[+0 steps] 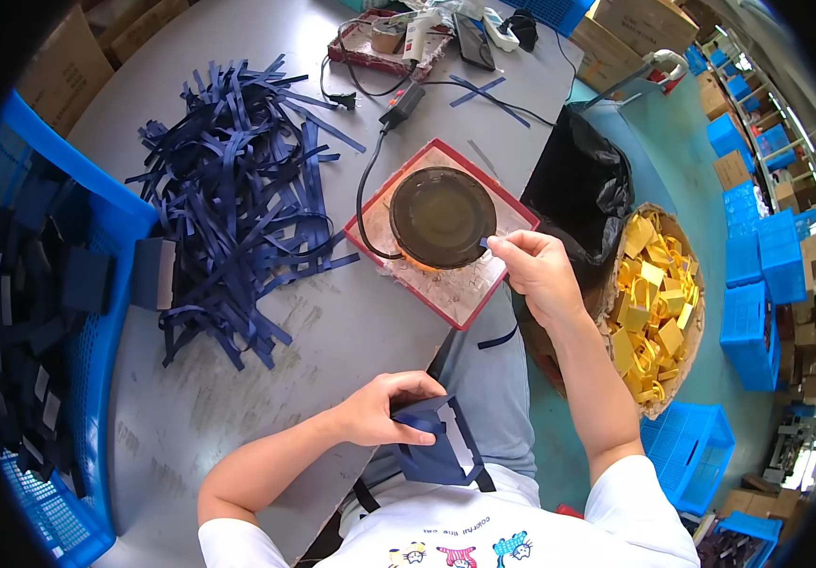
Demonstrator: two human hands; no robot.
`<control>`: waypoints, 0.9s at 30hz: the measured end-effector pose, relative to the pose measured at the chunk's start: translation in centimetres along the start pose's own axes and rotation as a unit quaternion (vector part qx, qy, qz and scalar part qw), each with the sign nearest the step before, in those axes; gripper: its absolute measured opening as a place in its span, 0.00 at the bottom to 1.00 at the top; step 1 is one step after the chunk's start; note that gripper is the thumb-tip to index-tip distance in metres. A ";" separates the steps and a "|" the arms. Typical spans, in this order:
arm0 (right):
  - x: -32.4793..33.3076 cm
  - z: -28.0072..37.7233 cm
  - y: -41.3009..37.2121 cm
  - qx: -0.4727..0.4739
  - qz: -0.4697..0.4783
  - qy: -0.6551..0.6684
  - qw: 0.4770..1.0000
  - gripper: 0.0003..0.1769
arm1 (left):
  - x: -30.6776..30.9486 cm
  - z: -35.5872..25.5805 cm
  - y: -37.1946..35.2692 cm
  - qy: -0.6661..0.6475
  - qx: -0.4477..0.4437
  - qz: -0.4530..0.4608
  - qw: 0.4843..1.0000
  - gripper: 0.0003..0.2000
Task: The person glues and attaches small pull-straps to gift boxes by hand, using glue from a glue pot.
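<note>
My left hand (381, 409) is closed around a small navy blue box (431, 454) with a white inside edge, held over my lap. My right hand (538, 273) is pinched on a navy ribbon strip (484, 243), whose tip is at the right rim of a round dark pot of brownish liquid (443, 218). A dark blue strip end (498, 339) hangs below this hand; my fingers hide whether it is the same piece. The pot sits in a red-edged square tray (417, 284) crusted with residue.
A heap of navy ribbon strips (237, 199) covers the table's left part, beside another navy box (153, 275). A blue crate (124, 312) of dark boxes stands left. Right are a black bag (578, 180) and a carton of yellow boxes (654, 312). A cable (362, 189) runs to the pot.
</note>
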State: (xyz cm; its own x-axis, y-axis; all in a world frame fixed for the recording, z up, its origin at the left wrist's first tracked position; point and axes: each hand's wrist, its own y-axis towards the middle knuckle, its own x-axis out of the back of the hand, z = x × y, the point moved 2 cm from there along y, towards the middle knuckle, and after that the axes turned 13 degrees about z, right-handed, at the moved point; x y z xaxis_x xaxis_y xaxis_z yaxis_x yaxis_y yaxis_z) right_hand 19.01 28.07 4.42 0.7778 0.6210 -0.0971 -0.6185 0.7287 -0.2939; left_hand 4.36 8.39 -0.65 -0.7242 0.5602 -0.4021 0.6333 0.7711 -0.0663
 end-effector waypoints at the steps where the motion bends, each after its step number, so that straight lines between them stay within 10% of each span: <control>1: -0.1 0.0 0.1 -0.001 -0.001 0.001 1.000 0.10 | 0.0 0.0 0.0 -0.002 -0.002 -0.002 1.000 0.21; 13: 0.2 0.0 -1.0 -0.009 -0.043 -0.077 0.996 0.08 | 0.3 -0.5 -0.5 -0.020 -0.001 -0.032 0.999 0.22; 19: -0.8 1.8 -4.8 -0.023 0.080 0.015 0.996 0.07 | 1.5 -2.4 -1.4 -0.012 -0.059 -0.115 0.992 0.25; 27: -5.1 5.3 -9.3 -0.032 0.244 -0.214 0.945 0.06 | 1.2 -5.1 -2.2 0.099 -0.085 -0.165 0.978 0.26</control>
State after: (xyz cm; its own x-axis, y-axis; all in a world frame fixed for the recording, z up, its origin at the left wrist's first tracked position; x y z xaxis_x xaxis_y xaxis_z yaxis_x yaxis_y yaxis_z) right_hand 20.26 19.64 12.67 0.2766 0.9486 0.1541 -0.8734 0.3150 -0.3714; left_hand 0.71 8.88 3.71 -0.9303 0.3079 -0.1992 0.3148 0.9491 -0.0034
